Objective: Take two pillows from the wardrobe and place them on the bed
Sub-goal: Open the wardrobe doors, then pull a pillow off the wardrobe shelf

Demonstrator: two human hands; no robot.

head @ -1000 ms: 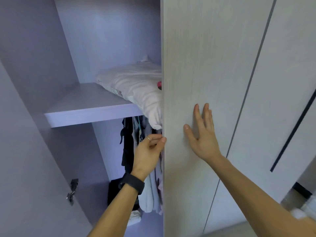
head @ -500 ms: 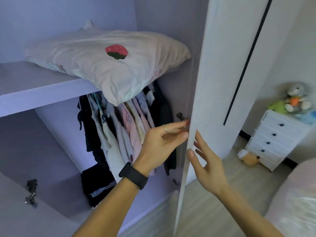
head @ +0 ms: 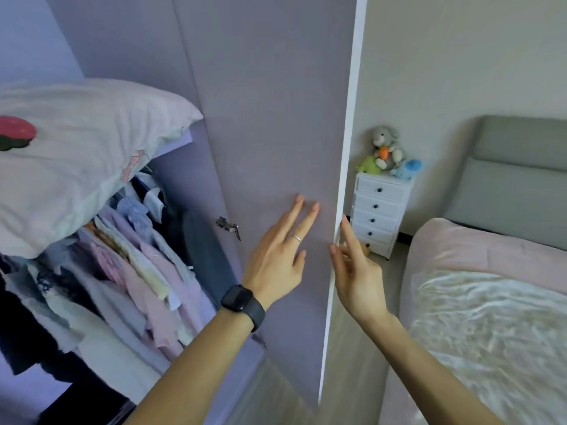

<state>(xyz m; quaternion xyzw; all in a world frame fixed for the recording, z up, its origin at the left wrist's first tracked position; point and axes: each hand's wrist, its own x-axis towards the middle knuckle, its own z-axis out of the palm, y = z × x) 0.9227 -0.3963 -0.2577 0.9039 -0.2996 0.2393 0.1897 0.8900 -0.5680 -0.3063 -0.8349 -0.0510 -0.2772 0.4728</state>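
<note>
A white pillow (head: pixel 79 167) with a red strawberry patch lies on the wardrobe shelf at the left, its corner hanging over the shelf edge. The wardrobe door (head: pixel 276 124) stands swung wide open, its lilac inner face toward me. My left hand (head: pixel 280 256), with a ring and a black watch, rests flat and open on that inner face. My right hand (head: pixel 356 265) is open with its fingertips on the door's white outer edge. The bed (head: pixel 478 317), with pink bedding and a grey headboard, lies at the right.
Clothes (head: pixel 122 271) hang closely packed below the shelf. A door hinge (head: pixel 228 226) sits at the door's inner side. A white chest of drawers (head: pixel 379 216) topped with plush toys (head: pixel 386 154) stands against the far wall, between door and bed.
The door has swung from nearly shut to wide open. My left hand moved from gripping its edge to lying flat on its inner face; my right hand moved from the door's front face to its edge.
</note>
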